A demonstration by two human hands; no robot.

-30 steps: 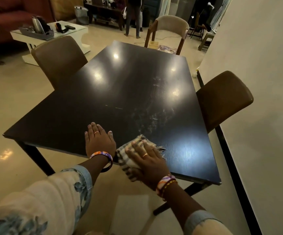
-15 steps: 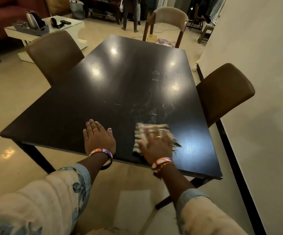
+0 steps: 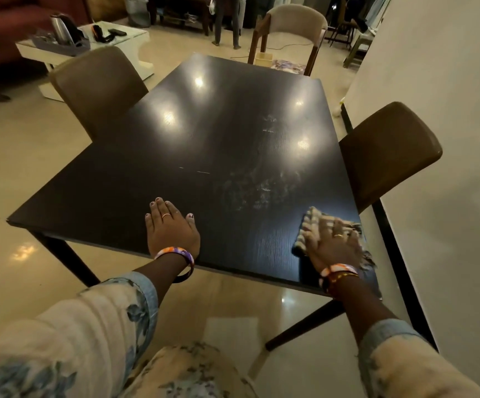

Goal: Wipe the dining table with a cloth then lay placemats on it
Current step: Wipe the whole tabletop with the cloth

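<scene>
Head view: right hand (image 3: 332,242) covers most of cloth (image 3: 309,225).

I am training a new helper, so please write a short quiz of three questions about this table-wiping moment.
1. True or false: placemats already lie on the table.
2. Which hand presses the cloth? A. left hand B. right hand
3. Fill in: the left hand lies flat near the table's ____ edge.

Key: 1. false. 2. B, the right hand. 3. near.
</scene>
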